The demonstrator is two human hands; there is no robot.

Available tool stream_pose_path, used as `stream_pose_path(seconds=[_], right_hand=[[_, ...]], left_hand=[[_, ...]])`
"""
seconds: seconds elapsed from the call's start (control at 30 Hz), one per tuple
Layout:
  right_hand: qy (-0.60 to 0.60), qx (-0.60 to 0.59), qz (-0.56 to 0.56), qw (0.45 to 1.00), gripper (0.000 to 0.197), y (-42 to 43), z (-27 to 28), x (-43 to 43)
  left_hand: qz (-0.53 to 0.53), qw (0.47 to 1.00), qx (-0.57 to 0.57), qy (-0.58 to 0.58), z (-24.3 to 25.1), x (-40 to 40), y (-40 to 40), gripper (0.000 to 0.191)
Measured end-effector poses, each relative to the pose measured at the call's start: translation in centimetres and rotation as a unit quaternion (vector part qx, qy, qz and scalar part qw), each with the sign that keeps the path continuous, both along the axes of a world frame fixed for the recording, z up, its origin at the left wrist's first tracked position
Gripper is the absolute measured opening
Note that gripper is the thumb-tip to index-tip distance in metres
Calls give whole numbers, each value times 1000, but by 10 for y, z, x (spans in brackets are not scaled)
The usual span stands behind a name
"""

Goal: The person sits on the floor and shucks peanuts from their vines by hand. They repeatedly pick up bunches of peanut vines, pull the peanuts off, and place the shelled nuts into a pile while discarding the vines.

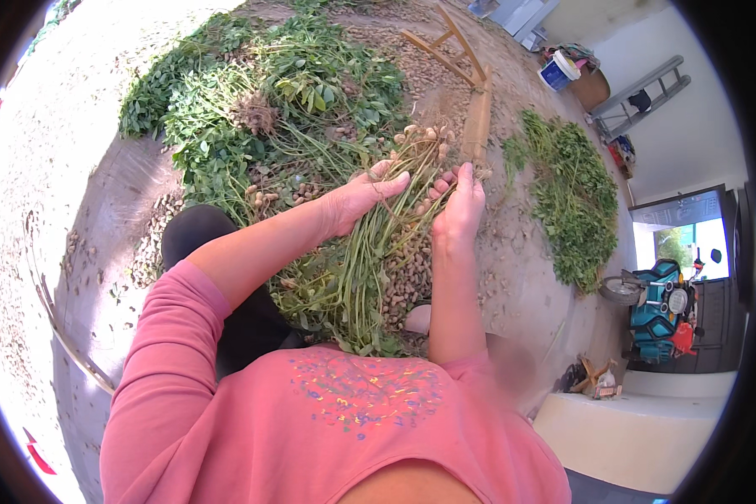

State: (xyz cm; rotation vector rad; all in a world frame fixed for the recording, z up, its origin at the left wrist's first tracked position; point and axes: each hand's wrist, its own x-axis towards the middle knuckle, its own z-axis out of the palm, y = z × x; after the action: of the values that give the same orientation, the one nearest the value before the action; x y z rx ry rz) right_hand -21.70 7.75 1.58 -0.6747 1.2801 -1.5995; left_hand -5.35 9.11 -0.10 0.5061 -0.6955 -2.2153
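A bunch of pulled peanut plants (378,252) lies across in front of me, its stems toward my lap and its roots with peanut pods (425,135) pointing away. My left hand (368,192) grips the stems just below the roots, thumb on top. At the right edge of the bunch, my right hand (460,198) has its fingers closed at the roots and pods; what exactly lies between the fingertips is partly hidden. Loose peanuts (409,277) lie on the floor under and beside the stems. A large heap of leafy peanut plants (227,113) spreads beyond my left hand.
A wooden stool (477,120) lies on its side just beyond my hands, among scattered peanuts. Another pile of green plants (570,201) is at the right. Farther off are a white and blue bucket (559,70), a metal ladder (642,97) and a teal motor vehicle (658,309).
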Motion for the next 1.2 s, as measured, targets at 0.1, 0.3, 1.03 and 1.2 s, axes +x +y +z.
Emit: stream_pose_path(seconds=[0.1,0.3,1.03,1.2], right_hand=[[31,-26,-50,998,29,-2,3,21],[263,-8,67,962,42,-17,-31,12],[504,-78,-41,859,26,33,71,-118],[466,-332,-477,668,35,57,260,-229]], left_hand=[[7,1000,-11,-27,-6,-5,4,91],[50,989,-19,-136,-13,-11,2,96],[267,928,121,-231,-29,51,-58,29],[282,926,141,-208,-14,69,-51,15]])
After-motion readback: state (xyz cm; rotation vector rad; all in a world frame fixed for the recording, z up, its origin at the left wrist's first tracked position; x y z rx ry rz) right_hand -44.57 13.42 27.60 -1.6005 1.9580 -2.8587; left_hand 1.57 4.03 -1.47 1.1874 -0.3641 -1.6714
